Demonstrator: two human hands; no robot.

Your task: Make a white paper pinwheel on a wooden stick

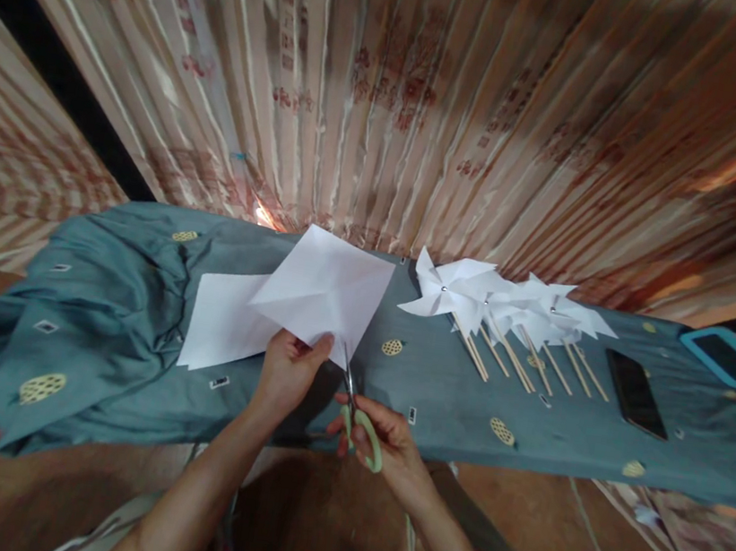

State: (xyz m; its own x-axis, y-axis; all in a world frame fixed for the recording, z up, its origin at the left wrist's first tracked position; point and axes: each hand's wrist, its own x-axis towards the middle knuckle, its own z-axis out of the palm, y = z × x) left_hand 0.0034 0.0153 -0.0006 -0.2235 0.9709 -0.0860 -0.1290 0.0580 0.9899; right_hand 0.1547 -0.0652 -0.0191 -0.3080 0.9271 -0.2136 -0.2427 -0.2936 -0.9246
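My left hand [291, 369] pinches the near edge of a square sheet of white paper [327, 279], thumb on top. Faint crease lines cross the sheet, which is held up above the cloth. In my right hand [381, 431] is a pair of scissors [361, 433] with light green handles. Their blades point away from me and meet the paper's near corner, just right of my left thumb. How far the blades are parted is hard to make out. Beneath the held sheet, more white paper [223, 320] lies on the cloth to the left.
Several white paper pinwheels [466, 297] on thin wooden sticks lie to the right. Beyond them are a dark phone [637, 392] and a blue-framed tablet-like object [733, 357]. A grey-green cloth [445, 412] covers the narrow table, bunched at left. A patterned curtain [391, 98] hangs behind.
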